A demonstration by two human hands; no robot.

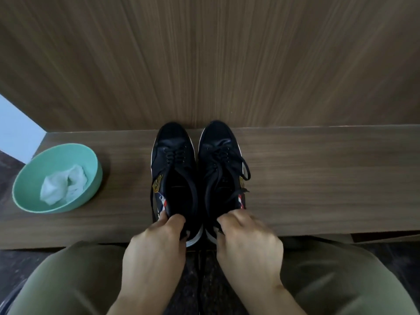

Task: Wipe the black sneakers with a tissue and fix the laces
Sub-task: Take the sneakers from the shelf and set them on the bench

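Two black sneakers stand side by side on a wooden ledge [318, 178], toes against the back panel. My left hand [159, 242] grips the heel of the left sneaker [173, 160]. My right hand [247, 237] grips the heel of the right sneaker [219, 155]. The right sneaker's black laces [246, 171] hang loose over its right side; the left sneaker's lace trails down its left side. A crumpled white tissue [63, 185] lies in a mint-green bowl [27, 185] at the ledge's left end.
A wood-grain panel [227, 64] rises straight behind the ledge. My knees in olive trousers [68, 280] fill the lower corners, with dark speckled floor [204, 292] between them. A pale wall [16, 130] shows at the far left.
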